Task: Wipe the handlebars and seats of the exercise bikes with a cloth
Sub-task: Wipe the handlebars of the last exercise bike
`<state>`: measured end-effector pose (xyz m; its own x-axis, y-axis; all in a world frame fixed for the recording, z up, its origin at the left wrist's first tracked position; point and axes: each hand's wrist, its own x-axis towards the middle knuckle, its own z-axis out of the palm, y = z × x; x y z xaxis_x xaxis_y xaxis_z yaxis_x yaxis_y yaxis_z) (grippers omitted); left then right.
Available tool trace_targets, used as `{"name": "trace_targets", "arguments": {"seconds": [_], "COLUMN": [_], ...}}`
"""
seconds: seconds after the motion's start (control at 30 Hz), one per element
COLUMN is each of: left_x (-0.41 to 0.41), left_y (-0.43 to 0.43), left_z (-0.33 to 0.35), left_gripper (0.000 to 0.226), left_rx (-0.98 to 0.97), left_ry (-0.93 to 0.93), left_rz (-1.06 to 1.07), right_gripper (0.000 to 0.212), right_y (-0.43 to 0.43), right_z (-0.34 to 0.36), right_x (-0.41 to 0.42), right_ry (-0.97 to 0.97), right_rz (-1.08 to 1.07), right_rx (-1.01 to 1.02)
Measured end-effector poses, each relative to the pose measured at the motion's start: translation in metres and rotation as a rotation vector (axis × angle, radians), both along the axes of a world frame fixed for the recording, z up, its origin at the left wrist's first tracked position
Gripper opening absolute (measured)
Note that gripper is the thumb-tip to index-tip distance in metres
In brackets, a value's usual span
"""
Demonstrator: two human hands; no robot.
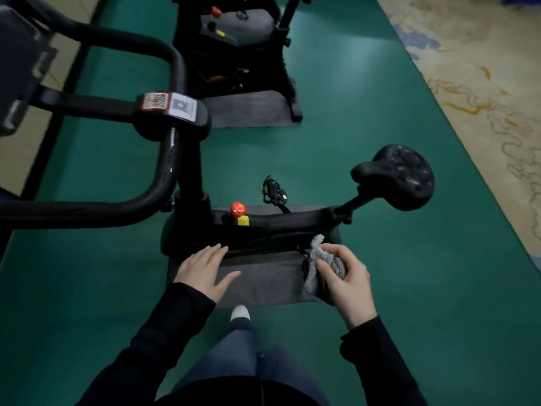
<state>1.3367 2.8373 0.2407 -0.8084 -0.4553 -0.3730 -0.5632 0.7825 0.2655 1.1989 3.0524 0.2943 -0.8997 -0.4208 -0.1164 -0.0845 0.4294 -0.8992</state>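
Pointing left toward handlebars: seat nose

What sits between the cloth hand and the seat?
Head view: the rear of the bike frame and the slanted seat post lie between the right hand, gripping the cloth, and the seat.

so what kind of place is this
Likely a gym or fitness room: an exercise bike close by, a second bike beyond it, each on a grey mat over green flooring.

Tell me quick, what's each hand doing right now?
Left hand: open, fingers straight, holding nothing.
Right hand: closed around a grey cloth.
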Motion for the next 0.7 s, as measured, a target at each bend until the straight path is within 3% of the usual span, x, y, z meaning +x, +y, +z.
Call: {"name": "trace_targets", "arguments": {"seconds": [0.37,0.53,0.6,0.7], "left_x": [0.007,0.003,-0.002,-0.009], "left_y": [-0.021,-0.017,-0.012,-0.006], "left_z": [0.001,0.003,0.008,0.015], "left_gripper": [0.069,0.070,0.085,0.129], "left_rx": [0.026,0.012,0.002,0.000], "left_ry": [0.018,0.045,0.053,0.089], "left_rz": [0.246,0.427,0.506,0.626], "right_gripper": [0.025,0.030,0.030,0.029], "right_y": [-0.070,-0.098,-0.107,-0.120], "right_z": [0.004,0.011,0.016,0.024], "right_x": [-0.055,-0.086,-0.099,-0.114], "right_ry": [0.014,0.031,0.045,0.065], "right_rz": [0.276,0.456,0.533,0.616], "right_rx": [0.000,-0.009,-0.010,-0.017]}}
